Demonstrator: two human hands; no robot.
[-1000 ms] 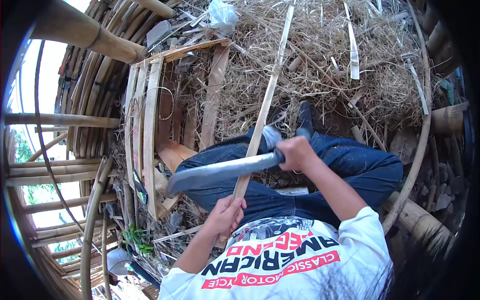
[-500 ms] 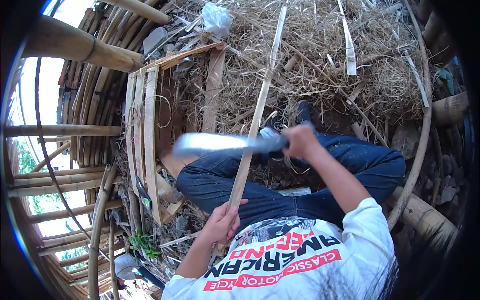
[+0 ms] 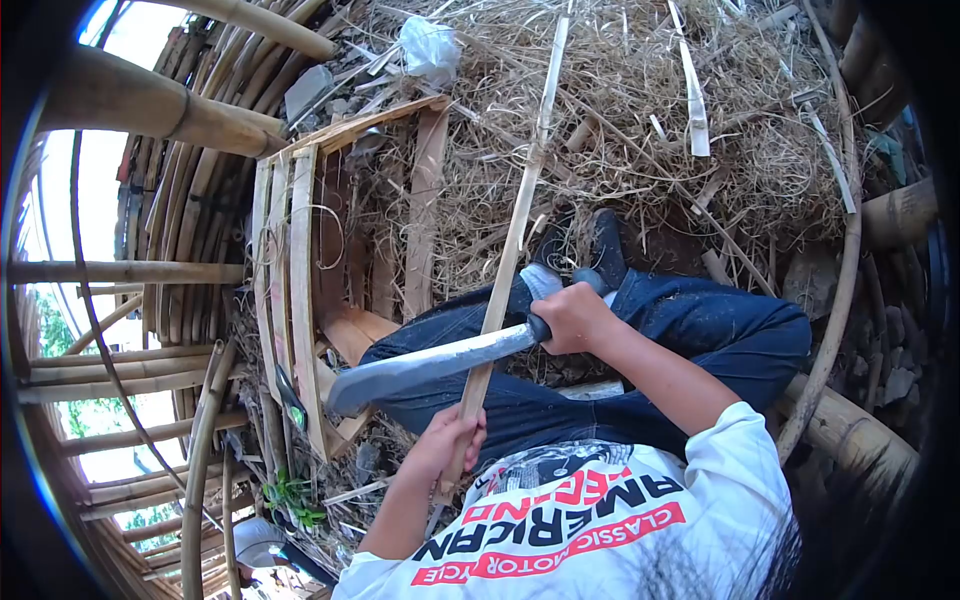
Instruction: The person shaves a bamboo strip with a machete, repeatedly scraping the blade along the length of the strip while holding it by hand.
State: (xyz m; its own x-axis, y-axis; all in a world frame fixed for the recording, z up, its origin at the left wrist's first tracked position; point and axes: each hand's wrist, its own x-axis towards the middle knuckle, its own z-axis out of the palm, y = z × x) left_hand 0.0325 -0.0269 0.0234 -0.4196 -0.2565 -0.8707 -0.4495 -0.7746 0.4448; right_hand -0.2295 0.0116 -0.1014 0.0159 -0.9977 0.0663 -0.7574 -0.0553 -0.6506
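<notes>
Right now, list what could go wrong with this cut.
1. The knife crosses the strip just above the left hand; a slip could cut its fingers.
2. The thigh lies right under the blade; a follow-through might hit it.
3. The thin strip is gripped at one end only, so it may twist.

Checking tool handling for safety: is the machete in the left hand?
No, the right hand holds the machete by its handle, while the left hand holds the bamboo strip.

The shirt (image 3: 600, 530) reads "AMERICAN" and "CLASSIC MOTORCYCLE".
</notes>
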